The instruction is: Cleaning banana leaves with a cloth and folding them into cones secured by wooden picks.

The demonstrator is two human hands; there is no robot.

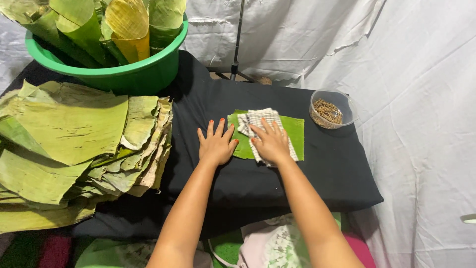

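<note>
A small green piece of banana leaf (295, 133) lies flat on the black cloth-covered surface (327, 168). On it lies a checked cloth (257, 118). My right hand (270, 142) presses flat on that cloth, fingers spread. My left hand (216, 143) rests palm down beside it, thumb and fingertips touching the leaf's left edge. Both hands have orange-painted nails.
A thick stack of large banana leaves (74, 144) fills the left side. Behind it stands a green tub (129, 74) holding rolled leaves. A clear bowl of thin sticks (329, 109) sits at the right rear. White sheeting hangs behind and to the right, with a thin stand pole (238, 34).
</note>
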